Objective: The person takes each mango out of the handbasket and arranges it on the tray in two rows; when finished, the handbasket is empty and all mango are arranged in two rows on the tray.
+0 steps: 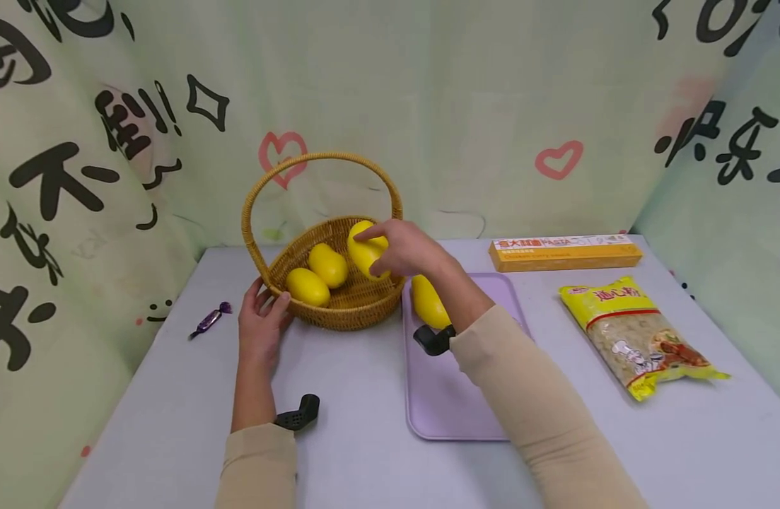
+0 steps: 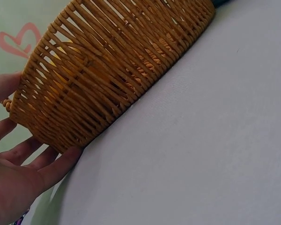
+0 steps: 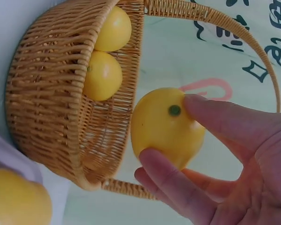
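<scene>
My right hand (image 1: 407, 247) pinches a yellow mango (image 1: 364, 249) between thumb and fingers, over the right side of a wicker basket (image 1: 348, 319). In the right wrist view this mango (image 3: 166, 126) shows a green stem spot. Two more mangoes (image 1: 328, 266) lie inside the basket at its left. My left hand (image 1: 262, 325) holds the basket's left side, its thumb near the rim and its fingers (image 2: 61, 166) against the woven wall. Another mango (image 1: 429, 304) lies on a purple tray (image 1: 453, 403), partly hidden by my right arm.
The basket's tall handle (image 1: 322, 155) arches over it. A purple-wrapped candy (image 1: 209, 322) lies to the left. On the right are a yellow bag of pasta (image 1: 641, 336) and, behind it, a long orange-and-white box (image 1: 564, 254). A printed curtain (image 1: 460, 106) stands behind the table.
</scene>
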Action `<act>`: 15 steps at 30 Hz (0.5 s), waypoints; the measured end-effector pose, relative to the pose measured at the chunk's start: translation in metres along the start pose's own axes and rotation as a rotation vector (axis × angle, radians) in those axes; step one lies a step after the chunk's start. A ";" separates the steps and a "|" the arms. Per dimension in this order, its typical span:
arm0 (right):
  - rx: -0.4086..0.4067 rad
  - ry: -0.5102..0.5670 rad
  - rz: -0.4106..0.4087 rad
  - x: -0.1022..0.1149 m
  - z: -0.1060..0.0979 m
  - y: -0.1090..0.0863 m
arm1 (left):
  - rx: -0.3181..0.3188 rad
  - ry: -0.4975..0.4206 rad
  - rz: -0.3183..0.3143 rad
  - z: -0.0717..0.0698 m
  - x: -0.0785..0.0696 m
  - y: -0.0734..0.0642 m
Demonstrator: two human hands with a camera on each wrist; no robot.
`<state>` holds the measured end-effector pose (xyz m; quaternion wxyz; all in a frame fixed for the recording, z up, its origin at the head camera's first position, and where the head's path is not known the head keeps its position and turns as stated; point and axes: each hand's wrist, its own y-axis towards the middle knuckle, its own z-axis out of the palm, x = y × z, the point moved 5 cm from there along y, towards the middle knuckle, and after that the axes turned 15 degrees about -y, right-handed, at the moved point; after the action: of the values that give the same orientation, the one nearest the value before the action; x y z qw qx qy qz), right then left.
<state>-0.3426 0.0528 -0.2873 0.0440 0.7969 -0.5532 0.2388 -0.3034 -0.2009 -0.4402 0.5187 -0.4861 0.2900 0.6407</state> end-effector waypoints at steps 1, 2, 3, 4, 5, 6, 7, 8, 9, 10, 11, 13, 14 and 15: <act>-0.004 -0.010 -0.003 0.000 0.000 -0.002 | -0.003 0.000 0.000 0.000 0.000 0.000; -0.008 -0.018 -0.005 -0.001 -0.001 -0.005 | -0.005 0.003 0.000 -0.001 0.000 0.000; -0.015 -0.031 -0.008 -0.001 -0.002 -0.008 | -0.008 0.003 0.001 -0.001 0.000 0.000; -0.025 -0.042 -0.010 -0.001 -0.003 -0.011 | -0.007 0.004 0.001 -0.001 0.000 0.000; -0.033 -0.052 -0.012 -0.002 -0.004 -0.014 | -0.007 0.006 0.002 0.000 0.000 0.000; -0.043 -0.063 -0.012 -0.002 -0.005 -0.017 | -0.003 0.007 0.003 0.000 0.000 0.000; -0.052 -0.069 -0.012 -0.003 -0.006 -0.020 | -0.002 0.007 0.005 0.000 0.000 0.000; -0.061 -0.074 -0.012 -0.004 -0.007 -0.023 | 0.000 0.007 0.007 0.001 0.000 0.000; -0.069 -0.077 -0.011 -0.005 -0.008 -0.025 | 0.001 0.005 0.009 0.001 0.000 0.000; -0.075 -0.078 -0.007 -0.007 -0.009 -0.028 | 0.001 0.005 0.009 0.001 0.000 0.000; -0.080 -0.078 -0.004 -0.008 -0.009 -0.030 | 0.002 0.001 0.009 0.000 0.000 0.000; -0.089 -0.075 0.005 -0.012 -0.011 -0.035 | 0.000 -0.001 0.008 0.000 0.000 0.001; -0.094 -0.075 0.010 -0.014 -0.011 -0.037 | -0.001 -0.003 0.007 -0.001 0.000 0.000; -0.097 -0.074 0.016 -0.016 -0.012 -0.039 | -0.002 -0.004 0.006 -0.001 0.001 0.000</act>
<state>-0.3159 0.0856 -0.2766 0.0599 0.7977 -0.5717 0.1824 -0.3033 -0.2021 -0.4412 0.5167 -0.4845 0.2897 0.6437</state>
